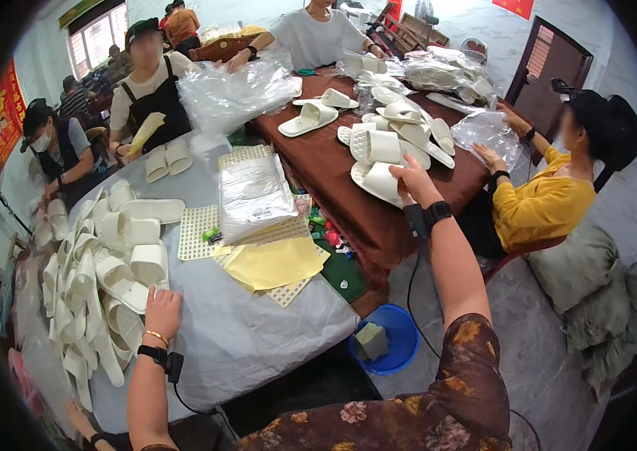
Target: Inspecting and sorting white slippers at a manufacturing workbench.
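My right hand (415,184) reaches far over the brown-covered table and grips a white slipper (379,180) by its side, beside other white slippers (377,146). On the nearer grey-covered table, my left hand (162,310) has its fingers on the toe end of another white slipper (119,279), at the edge of a big heap of slippers (81,289). Part of that slipper is hidden under the fingers. Both wrists wear black bands with small devices and cables.
Between the tables lie a stack of clear plastic bags (254,192), yellow paper (277,263) and sticker sheets (192,229). A blue bin (388,364) stands on the floor below. Across and to the right, co-workers handle clear bags (488,134). Sacks (582,286) rest at right.
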Motion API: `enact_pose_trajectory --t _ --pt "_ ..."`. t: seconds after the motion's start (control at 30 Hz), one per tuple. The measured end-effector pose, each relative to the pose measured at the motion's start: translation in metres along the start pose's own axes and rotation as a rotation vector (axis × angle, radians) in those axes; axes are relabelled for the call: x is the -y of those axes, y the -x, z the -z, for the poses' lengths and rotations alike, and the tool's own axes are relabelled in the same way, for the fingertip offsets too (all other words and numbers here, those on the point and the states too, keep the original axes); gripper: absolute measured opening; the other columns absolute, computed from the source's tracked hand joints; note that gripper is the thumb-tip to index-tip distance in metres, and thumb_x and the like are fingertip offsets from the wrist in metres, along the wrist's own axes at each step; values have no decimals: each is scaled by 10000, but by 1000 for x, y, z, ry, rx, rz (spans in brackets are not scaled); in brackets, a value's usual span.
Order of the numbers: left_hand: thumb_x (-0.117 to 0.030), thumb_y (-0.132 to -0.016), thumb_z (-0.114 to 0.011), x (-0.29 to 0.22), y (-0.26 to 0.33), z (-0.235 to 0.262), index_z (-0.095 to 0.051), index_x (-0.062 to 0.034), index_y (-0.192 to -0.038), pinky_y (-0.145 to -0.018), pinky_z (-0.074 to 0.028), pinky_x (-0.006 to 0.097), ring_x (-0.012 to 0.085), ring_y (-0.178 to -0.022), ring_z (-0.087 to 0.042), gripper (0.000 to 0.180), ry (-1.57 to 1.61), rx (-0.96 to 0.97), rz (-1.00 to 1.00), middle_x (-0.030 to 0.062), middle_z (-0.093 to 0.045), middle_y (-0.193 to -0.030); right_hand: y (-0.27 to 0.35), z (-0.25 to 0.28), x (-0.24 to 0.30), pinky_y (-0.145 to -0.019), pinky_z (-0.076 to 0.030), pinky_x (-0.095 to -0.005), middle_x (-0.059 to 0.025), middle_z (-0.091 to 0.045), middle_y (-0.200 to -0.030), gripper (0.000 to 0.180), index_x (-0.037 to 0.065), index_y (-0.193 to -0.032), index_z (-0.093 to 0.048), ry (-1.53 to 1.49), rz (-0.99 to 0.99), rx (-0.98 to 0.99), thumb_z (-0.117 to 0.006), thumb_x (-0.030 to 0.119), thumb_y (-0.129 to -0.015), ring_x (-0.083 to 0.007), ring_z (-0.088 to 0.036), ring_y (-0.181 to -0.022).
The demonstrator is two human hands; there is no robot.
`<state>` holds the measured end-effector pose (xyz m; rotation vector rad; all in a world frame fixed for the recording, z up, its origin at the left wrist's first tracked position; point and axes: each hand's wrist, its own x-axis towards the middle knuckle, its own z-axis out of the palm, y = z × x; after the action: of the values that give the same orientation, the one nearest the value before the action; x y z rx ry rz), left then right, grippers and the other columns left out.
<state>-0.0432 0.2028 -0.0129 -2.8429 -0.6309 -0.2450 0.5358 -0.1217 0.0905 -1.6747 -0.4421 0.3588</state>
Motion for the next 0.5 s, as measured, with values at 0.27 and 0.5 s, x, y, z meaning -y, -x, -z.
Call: enact_pose_trajectory --t 0.27,0.5 --pt "-164 -785 -695 -61 11 37 -617 -115 -1158 -1128 -272 528 306 -1283 -459 385 204 -44 29 99 -573 -1217 -68 70 -43 -746 -580 -393 -110 -672 -1073 332 32 -1244 -547 -370 -254 158 -591 138 -933 -257 -689 -883" --pt "-235 -815 -722 -105 78 78 -601 -89 -1225 -1083 -344 488 319 -1247 -477 453 550 -172 243 136 -554 -1262 78 -43 39 -931 -517 -379 -86 -645 -1214 383 48 -1328 -494 -609 -143 447 -520 218 -986 -234 -643 -1075"
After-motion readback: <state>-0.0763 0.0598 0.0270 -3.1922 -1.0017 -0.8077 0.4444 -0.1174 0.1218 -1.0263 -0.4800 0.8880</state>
